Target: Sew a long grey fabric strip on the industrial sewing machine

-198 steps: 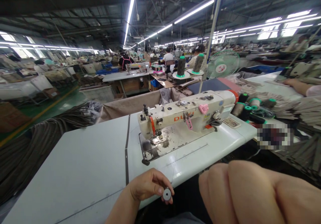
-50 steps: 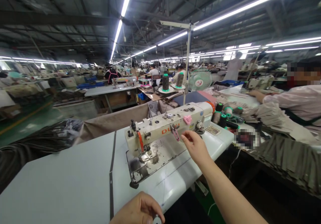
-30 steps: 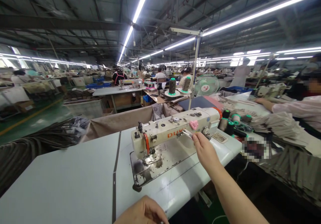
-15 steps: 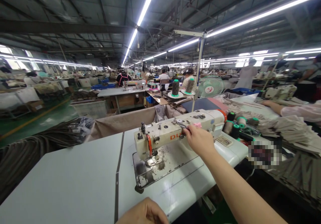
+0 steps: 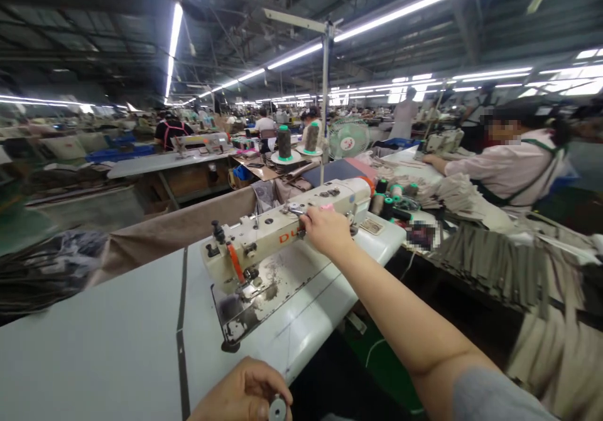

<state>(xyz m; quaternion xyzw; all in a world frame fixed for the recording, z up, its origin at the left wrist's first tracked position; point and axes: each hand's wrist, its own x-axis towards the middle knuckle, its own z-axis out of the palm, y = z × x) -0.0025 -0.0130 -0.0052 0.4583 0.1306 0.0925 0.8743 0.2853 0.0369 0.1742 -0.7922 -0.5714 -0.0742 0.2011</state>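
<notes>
A cream sewing machine [image 5: 264, 235] with orange lettering stands on the white table [image 5: 94, 345]. My right hand [image 5: 325, 229] rests on top of its arm, fingers closed on small pink-handled snips [image 5: 326, 208] whose metal tip pokes out to the left. Low at the frame's bottom edge, near the table's front edge, my left hand [image 5: 245, 393] pinches a small round metal bobbin [image 5: 277, 408] between thumb and fingers.
Two thread cones [image 5: 284, 141] stand on a rack behind the machine, beside a small fan [image 5: 348, 137]. Thread spools [image 5: 391, 198] lie at the machine's right end. A co-worker [image 5: 499, 163] sits at right among stacks of grey fabric pieces [image 5: 490, 257]. Dark straps [image 5: 42, 270] are heaped at left.
My right hand reached from my lap to the machine, took the pink snips from its front and lifted them to the top of the arm. The left hand stayed low with the bobbin.
</notes>
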